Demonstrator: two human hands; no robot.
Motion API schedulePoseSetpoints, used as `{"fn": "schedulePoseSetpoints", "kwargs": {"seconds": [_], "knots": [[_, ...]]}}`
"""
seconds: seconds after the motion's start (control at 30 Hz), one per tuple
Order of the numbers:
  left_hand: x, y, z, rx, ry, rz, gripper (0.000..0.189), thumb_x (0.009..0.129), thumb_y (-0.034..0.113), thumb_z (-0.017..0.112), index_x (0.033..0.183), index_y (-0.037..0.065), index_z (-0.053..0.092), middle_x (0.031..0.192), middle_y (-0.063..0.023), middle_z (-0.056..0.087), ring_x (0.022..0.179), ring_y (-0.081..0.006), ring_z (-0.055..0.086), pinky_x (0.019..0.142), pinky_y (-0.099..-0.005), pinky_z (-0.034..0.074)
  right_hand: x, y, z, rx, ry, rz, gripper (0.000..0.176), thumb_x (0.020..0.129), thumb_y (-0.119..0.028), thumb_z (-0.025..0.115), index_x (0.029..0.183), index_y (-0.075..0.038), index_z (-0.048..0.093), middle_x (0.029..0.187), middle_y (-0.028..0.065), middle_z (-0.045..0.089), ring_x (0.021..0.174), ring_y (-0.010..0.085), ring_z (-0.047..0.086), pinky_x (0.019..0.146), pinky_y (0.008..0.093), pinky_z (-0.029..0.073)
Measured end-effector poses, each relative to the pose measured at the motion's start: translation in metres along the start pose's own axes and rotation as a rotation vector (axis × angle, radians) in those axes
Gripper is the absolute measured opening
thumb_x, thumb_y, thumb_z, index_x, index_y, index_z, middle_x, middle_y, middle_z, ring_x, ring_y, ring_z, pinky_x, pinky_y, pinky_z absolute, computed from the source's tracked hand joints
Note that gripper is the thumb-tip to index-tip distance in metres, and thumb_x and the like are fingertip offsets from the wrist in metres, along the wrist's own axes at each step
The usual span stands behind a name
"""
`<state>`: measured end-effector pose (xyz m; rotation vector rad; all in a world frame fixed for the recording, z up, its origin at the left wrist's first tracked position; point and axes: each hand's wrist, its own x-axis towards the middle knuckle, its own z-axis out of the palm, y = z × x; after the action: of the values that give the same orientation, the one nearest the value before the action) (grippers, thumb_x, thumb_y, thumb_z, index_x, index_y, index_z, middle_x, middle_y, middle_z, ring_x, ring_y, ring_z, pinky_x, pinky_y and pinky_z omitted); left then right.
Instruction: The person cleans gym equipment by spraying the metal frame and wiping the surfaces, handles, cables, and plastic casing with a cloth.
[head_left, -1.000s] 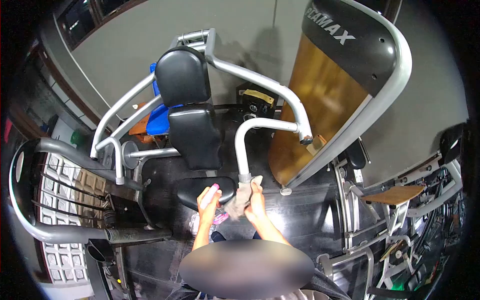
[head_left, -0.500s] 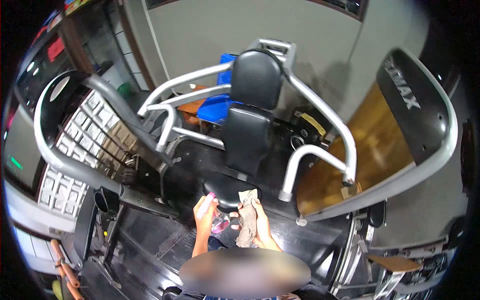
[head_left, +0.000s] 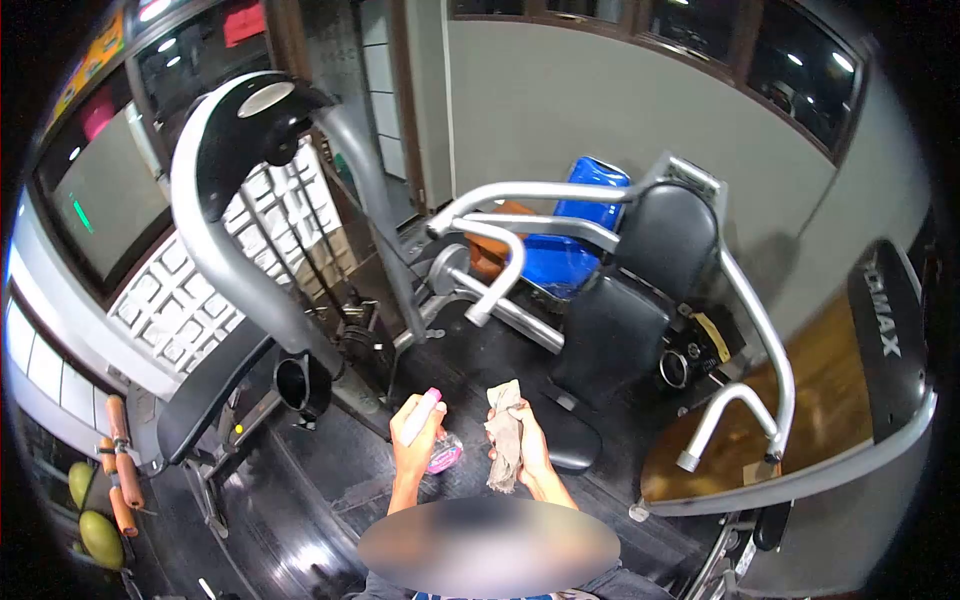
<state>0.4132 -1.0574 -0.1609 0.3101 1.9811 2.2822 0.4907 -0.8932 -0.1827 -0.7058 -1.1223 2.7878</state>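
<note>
My left hand (head_left: pixel 410 448) is closed around the neck of a clear spray bottle (head_left: pixel 443 456) with a pink label and a white and pink head. The bottle hangs below my fingers, partly hidden by them. In my right hand (head_left: pixel 535 446) is a crumpled beige cloth (head_left: pixel 505 442), gripped between thumb and fingers and hanging down. Both hands are in front of my body, a short way apart. Just beyond the right hand is the low black seat (head_left: pixel 565 440) of an exercise machine; neither hand touches it.
The machine's black backrest (head_left: pixel 612 335) and silver arms (head_left: pixel 755 330) stand ahead to the right. Closer on the left is another machine's silver frame (head_left: pixel 215 255) with a black cup-shaped holder (head_left: pixel 302 385). A blue chair (head_left: pixel 560 262) sits behind. Black matting (head_left: pixel 300 500) covers the floor.
My view has swung left, so the machines appear farther right and lower. Both hands still hold the bottle and the cloth, now slightly farther apart.
</note>
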Motion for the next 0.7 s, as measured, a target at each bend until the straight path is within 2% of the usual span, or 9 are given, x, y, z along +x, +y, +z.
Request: {"fn": "schedulePoseSetpoints", "kwargs": {"seconds": [0.17,0.27,0.43,0.7], "knots": [[0.025,0.012,-0.065,0.044,0.178,0.083,0.012,0.091,0.011,0.068,0.088,0.000,0.063,0.064,0.0000,0.056,0.052,-0.0071,0.055,0.050,-0.0239,0.044,0.039,0.026,0.055,-0.143,-0.092,-0.019,0.026,0.092,-0.029,0.048,0.115,-0.016,0.050,0.096,0.0045,0.061,0.072,0.0155,0.059,0.051,0.0318,0.052],[0.034,0.018,-0.097,0.078,0.277,0.086,0.016,0.091,0.014,0.068,0.084,0.000,0.062,0.063,0.0000,0.055,0.050,-0.0074,0.054,0.048,-0.0239,0.043,0.062,0.043,0.083,-0.248,-0.194,-0.063,0.026,0.098,-0.014,0.043,0.122,-0.009,0.050,0.103,0.0089,0.064,0.077,0.0158,0.065,0.054,0.0301,0.056],[0.049,0.026,-0.129,0.202,0.431,0.074,0.021,0.091,0.016,0.067,0.079,0.001,0.059,0.062,-0.0011,0.054,0.048,-0.0078,0.054,0.046,-0.0245,0.046,0.092,0.060,0.120,-0.301,-0.258,-0.060,0.030,0.097,-0.015,0.047,0.126,-0.008,0.049,0.106,0.0095,0.064,0.082,0.0169,0.065,0.057,0.0306,0.057],[0.090,0.022,-0.157,0.352,0.551,0.049,0.027,0.091,0.016,0.064,0.072,0.002,0.051,0.063,-0.0015,0.050,0.050,-0.0075,0.052,0.045,-0.0246,0.048,0.150,0.077,0.144,-0.214,-0.256,-0.040,0.028,0.096,-0.017,0.050,0.122,-0.008,0.050,0.102,0.0081,0.063,0.076,0.0154,0.064,0.052,0.0295,0.056]]}}
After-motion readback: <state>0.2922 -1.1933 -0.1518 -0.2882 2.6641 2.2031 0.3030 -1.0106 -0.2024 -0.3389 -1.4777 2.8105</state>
